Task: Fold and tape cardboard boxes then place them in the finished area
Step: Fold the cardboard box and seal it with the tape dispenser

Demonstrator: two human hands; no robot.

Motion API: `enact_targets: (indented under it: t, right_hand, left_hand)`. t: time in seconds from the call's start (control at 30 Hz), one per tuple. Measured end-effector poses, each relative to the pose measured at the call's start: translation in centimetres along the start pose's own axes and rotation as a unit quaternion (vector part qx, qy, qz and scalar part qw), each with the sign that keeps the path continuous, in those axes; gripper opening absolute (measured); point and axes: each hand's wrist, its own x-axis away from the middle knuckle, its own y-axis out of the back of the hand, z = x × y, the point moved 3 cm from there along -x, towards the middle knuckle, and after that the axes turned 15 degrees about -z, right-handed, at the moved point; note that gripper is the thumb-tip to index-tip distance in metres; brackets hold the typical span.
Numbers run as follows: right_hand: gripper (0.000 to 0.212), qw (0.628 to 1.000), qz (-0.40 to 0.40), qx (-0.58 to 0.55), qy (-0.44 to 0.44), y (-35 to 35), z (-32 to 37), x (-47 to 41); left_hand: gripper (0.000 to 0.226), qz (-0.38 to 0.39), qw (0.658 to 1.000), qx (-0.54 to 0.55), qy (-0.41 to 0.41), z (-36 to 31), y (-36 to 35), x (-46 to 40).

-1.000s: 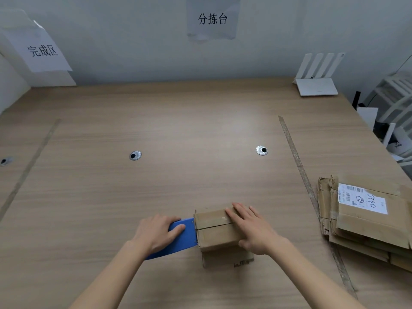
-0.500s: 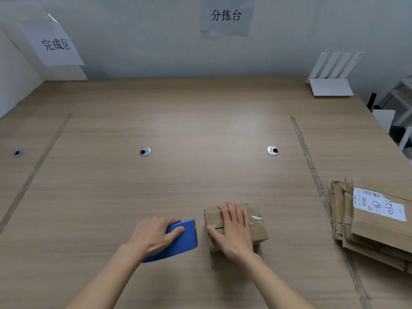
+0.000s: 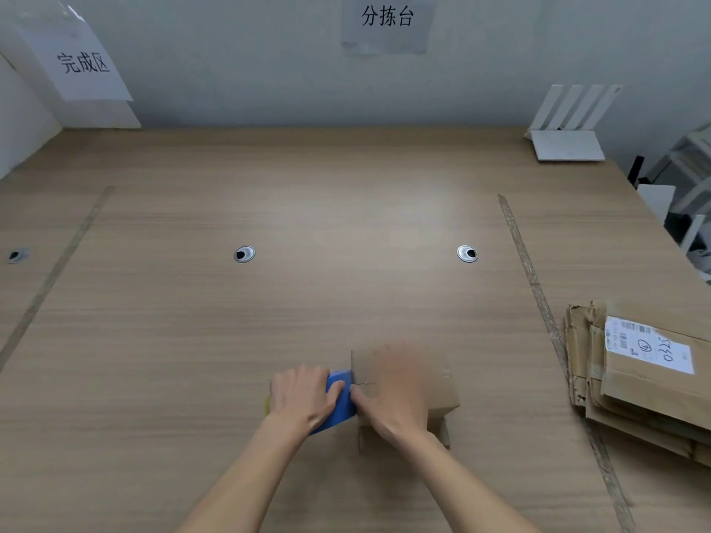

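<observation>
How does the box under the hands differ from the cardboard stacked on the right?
The box is folded up into shape; the stack lies flattened. The box is a single piece under the right hand, with the left hand gripping a blue tool beside it; the stack holds several pieces and is untouched. The stack's top piece carries a white label; no label shows on the box. Both are brown cardboard.
</observation>
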Motion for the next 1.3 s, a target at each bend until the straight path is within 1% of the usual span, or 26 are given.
enact_targets:
  t: [0.1, 0.2, 0.3, 0.4, 0.53, 0.6, 0.63, 0.67, 0.7, 0.73, 0.8, 0.87, 0.9, 0.93, 1.0, 1.07, 1.1, 1.13, 1.2, 1.23, 1.27, 1.3]
  right_hand:
    - [0.074, 1.0, -0.002, 0.015, -0.007, -0.1, 0.2, 0.0]
    - [0.074, 1.0, -0.019, 0.017, -0.008, -0.1, 0.2, 0.3]
    - [0.072, 0.999, -0.027, 0.019, -0.016, -0.4, 0.3, 0.2]
    - [0.064, 0.999, -0.04, 0.024, -0.017, -0.6, 0.8, 0.0]
    - [0.058, 0.999, -0.025, 0.015, 0.03, -0.7, 1.2, -0.2]
    - [0.067, 0.997, 0.01, -0.005, 0.082, -0.2, 0.6, -0.4]
    - [0.077, 0.993, 0.025, -0.003, 0.112, 0.3, 0.0, -0.4]
    - [0.089, 0.991, 0.022, 0.011, 0.133, 0.9, -0.7, -0.3]
    - [0.1, 0.99, 0.001, 0.031, 0.137, 1.6, -1.5, 0.0]
    - [0.109, 0.991, -0.03, 0.051, 0.122, 2.4, -2.4, 0.3]
    - [0.117, 0.994, -0.071, 0.077, 0.045, 3.5, -4.2, 1.5]
    - [0.116, 0.994, -0.049, 0.089, -0.037, 3.6, -5.9, 2.6]
    - [0.114, 0.993, -0.023, 0.096, -0.058, 3.4, -6.5, 2.9]
    - [0.112, 0.993, 0.0, 0.103, -0.059, 3.1, -7.2, 3.0]
    - [0.109, 0.994, 0.028, 0.103, -0.026, 2.7, -8.0, 2.4]
    - [0.11, 0.995, 0.056, 0.07, 0.036, 2.7, -8.3, 1.0]
    - [0.112, 0.993, 0.077, 0.047, 0.08, 2.7, -8.3, 0.1]
    - [0.116, 0.987, 0.098, 0.022, 0.127, 2.8, -8.2, -0.8]
    - [0.121, 0.971, 0.116, -0.031, 0.205, 3.5, -7.8, -2.5]
    - [0.122, 0.969, 0.103, -0.053, 0.22, 4.1, -7.8, -3.3]
    - [0.122, 0.971, 0.076, -0.068, 0.215, 4.6, -8.1, -3.8]
    - [0.123, 0.978, 0.045, -0.079, 0.19, 5.1, -8.7, -4.0]
  left_hand:
    - [0.038, 0.017, 0.999, -0.032, 0.007, -0.5, 0.0, 0.1]
    - [0.037, 0.026, 0.999, -0.012, 0.019, -0.2, -0.7, 1.0]
    - [0.038, -0.005, 0.999, 0.026, 0.018, 1.1, -1.2, 1.8]
    - [0.042, -0.046, 0.998, 0.046, 0.015, 2.9, -1.5, 1.7]
    - [0.05, -0.073, 0.991, 0.106, 0.036, 4.3, -2.0, 2.0]
    - [0.052, -0.06, 0.991, 0.111, 0.044, 4.8, -2.7, 2.4]
    - [0.053, -0.055, 0.992, 0.106, 0.04, 5.0, -3.1, 2.6]
    - [0.055, -0.053, 0.993, 0.099, 0.033, 5.3, -3.6, 2.8]
    - [0.056, -0.051, 0.994, 0.092, 0.026, 5.5, -4.0, 3.0]
    - [0.057, -0.049, 0.995, 0.087, 0.024, 5.7, -4.4, 3.1]
    - [0.057, -0.043, 0.996, 0.071, 0.023, 6.2, -5.0, 3.0]
    - [0.059, -0.036, 0.997, 0.059, 0.016, 6.4, -5.5, 3.0]
    - [0.061, -0.029, 0.998, 0.059, 0.013, 6.4, -5.5, 3.0]
    - [0.063, -0.021, 0.998, 0.06, 0.012, 6.3, -5.5, 2.9]
    - [0.071, -0.032, 0.998, 0.055, 0.023, 5.9, -5.0, 2.4]
    - [0.078, -0.095, 0.99, 0.096, 0.025, 4.5, -3.8, 1.6]
    - [0.08, -0.13, 0.982, 0.137, 0.001, 3.3, -3.2, 1.1]
    - [0.081, -0.136, 0.973, 0.181, -0.04, 1.9, -2.8, 0.7]
    - [0.085, -0.09, 0.954, 0.256, -0.127, -1.0, -2.4, 0.0]
    - [0.086, -0.066, 0.945, 0.282, -0.151, -2.2, -2.3, -0.2]
    - [0.085, -0.051, 0.938, 0.304, -0.16, -3.2, -2.3, -0.3]
    - [0.084, -0.043, 0.933, 0.32, -0.159, -3.9, -2.4, -0.4]
